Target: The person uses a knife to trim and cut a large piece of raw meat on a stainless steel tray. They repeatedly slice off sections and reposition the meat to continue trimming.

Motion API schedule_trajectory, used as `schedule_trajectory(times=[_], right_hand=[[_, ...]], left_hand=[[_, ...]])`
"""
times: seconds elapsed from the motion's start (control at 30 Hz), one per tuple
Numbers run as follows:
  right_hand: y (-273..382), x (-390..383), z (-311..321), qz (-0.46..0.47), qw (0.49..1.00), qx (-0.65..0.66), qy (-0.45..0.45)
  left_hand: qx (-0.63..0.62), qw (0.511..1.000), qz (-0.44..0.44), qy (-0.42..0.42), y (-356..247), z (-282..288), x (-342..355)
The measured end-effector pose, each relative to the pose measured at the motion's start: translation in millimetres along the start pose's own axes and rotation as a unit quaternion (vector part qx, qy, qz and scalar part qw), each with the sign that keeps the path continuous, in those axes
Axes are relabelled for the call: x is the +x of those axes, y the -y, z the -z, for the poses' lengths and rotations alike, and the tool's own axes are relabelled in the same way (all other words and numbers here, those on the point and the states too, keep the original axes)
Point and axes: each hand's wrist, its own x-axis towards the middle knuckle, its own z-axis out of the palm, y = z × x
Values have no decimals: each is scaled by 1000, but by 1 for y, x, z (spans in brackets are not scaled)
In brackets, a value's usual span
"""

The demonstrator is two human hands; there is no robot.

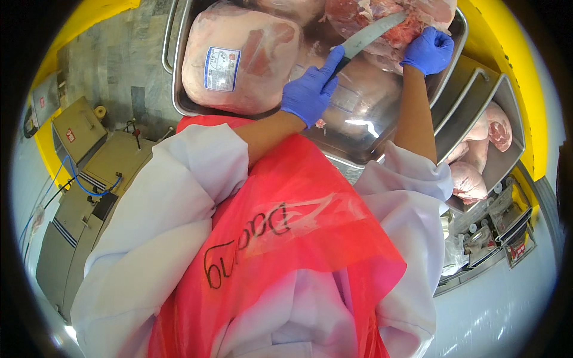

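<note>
My left hand [310, 92], in a blue glove, is wrapped round the dark handle of a knife [376, 34]. The long, curved blade points up and right, its tip at the red flesh of a raw meat piece [352, 15]. My right hand [428, 52], also gloved in blue, is closed at the right edge of that meat and seems to grip it; its fingertips are partly hidden. Both hands are over a metal tray [334, 142]. A large wrapped meat cut [256, 59] with a white and blue label [222, 68] lies left of the knife.
Another wrapped cut [364, 89] lies in the tray beneath my hands. To the right, a lower metal tub [507, 158] holds several raw meat pieces [468, 181]. A metal machine [113, 158] with blue tubing stands at the left. Yellow edging [530, 89] runs along the right.
</note>
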Motion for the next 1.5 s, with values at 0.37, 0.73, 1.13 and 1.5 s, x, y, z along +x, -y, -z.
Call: schedule_trajectory(times=[0.37, 0.73, 1.13, 1.5], right_hand=[[-16, 5, 0, 29, 996, 81, 16], [13, -25, 7, 33, 999, -22, -9], [41, 15, 32, 185, 966, -38, 177], [-7, 43, 69, -203, 959, 179, 86]], left_hand=[[60, 996, -64, -27, 46, -28, 25], [-96, 995, 6, 3, 19, -58, 40], [-82, 994, -75, 5, 51, 25, 19], [-103, 993, -44, 23, 47, 50, -8]])
